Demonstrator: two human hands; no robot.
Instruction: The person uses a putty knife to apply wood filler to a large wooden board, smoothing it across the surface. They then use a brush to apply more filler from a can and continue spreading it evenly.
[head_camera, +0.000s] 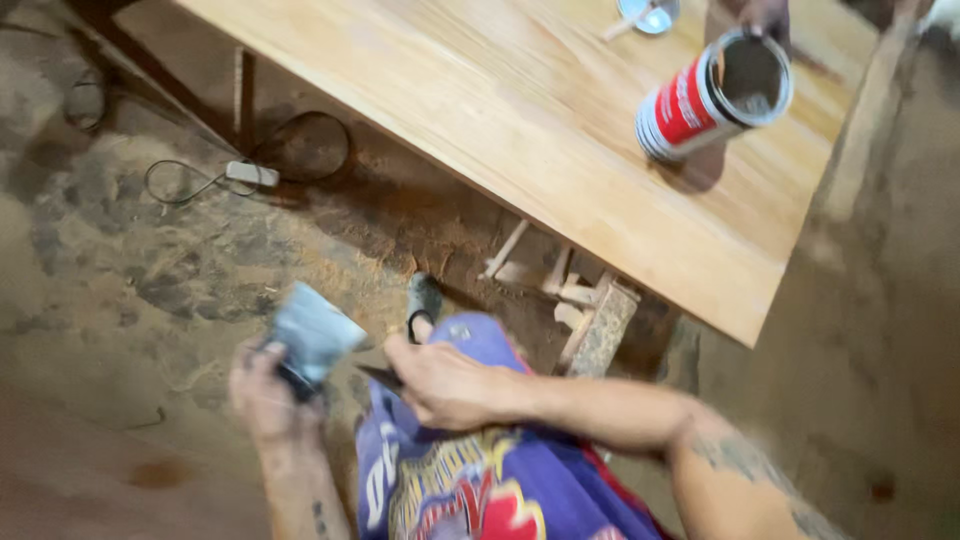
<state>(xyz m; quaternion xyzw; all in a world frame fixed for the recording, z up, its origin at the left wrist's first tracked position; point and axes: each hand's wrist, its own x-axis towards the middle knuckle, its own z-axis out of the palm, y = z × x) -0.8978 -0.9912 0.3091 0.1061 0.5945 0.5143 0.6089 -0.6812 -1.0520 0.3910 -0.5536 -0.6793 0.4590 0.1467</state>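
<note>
**Two hands low over the dusty floor, scraper in the left**

At the left, a cable with a small white adapter (251, 173) lies coiled on the sawdust-covered floor (120, 260). Lower down, the left hand (268, 390) is closed around the dark handle of a wide-bladed scraper (312, 335); the pale blade points up and is blurred. Just beside it, the right hand (450, 385) hovers above the person's purple shorts (480, 470), its fingers (400, 352) curled over a thin dark piece whose nature cannot be told; how firmly they grip it is unclear. A sandalled foot (423, 300) shows just above the two hands, on the floor.

Further right, offcuts of wood (585, 310) lie under the edge of the pale wooden desk (520, 110), which runs slantwise across the upper part of the view. On the desk, well apart from both hands, stands an open red and white tin (712, 95), and beyond it a round metal lid (648, 14)
</note>
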